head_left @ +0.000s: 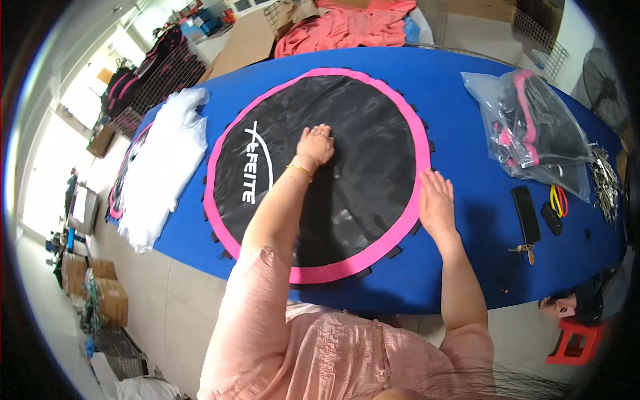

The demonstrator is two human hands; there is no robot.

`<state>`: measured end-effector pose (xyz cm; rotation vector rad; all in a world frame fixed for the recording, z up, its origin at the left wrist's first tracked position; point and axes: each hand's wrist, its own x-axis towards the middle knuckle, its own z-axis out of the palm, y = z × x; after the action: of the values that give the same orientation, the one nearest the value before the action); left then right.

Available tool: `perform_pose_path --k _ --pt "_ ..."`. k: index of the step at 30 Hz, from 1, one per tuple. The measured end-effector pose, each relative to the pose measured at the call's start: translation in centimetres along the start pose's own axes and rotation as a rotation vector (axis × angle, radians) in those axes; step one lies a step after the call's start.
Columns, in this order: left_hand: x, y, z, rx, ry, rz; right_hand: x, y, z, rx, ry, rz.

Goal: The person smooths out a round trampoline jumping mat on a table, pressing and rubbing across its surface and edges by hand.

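A round black trampoline mat [373, 153] with a pink border, white lettering and small black tabs round its rim lies flat on the blue-covered table [467, 267]. My left hand [317, 145], with a thin bracelet at the wrist, rests palm down near the mat's middle, to the right of the lettering. At the mat's right rim, my right hand [437, 203] lies with fingers stretched out, the tips at the pink border. Neither hand holds anything. Light creases and shiny patches show on the black fabric.
On the right lie a clear bag [557, 133] with black and pink pieces, metal springs [605, 183], a black phone-like object [526, 213] and keys [527, 251]. White plastic bags [163, 167] lie at the left. A red stool [575, 341] stands by the lower right edge.
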<state>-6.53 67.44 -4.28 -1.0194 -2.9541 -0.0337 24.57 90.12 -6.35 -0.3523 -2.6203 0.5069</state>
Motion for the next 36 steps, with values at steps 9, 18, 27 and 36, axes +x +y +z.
perform_pose_path --k 9,18,27,36 --pt "-12.5 -6.5 -0.4 -0.098 0.129 0.139 0.2 0.5 0.4 -0.022 -0.012 -0.009" --pt "-27.5 9.1 -3.2 -0.326 0.104 0.560 0.1 0.8 0.3 -0.008 0.027 -0.061" --pt "-28.2 0.9 -4.3 -0.191 0.131 0.243 0.3 1.7 0.8 -0.022 0.045 -0.111" --pt "-32.7 7.0 -5.6 -0.452 -0.016 0.354 0.5 1.1 0.0 -0.031 0.062 -0.163"
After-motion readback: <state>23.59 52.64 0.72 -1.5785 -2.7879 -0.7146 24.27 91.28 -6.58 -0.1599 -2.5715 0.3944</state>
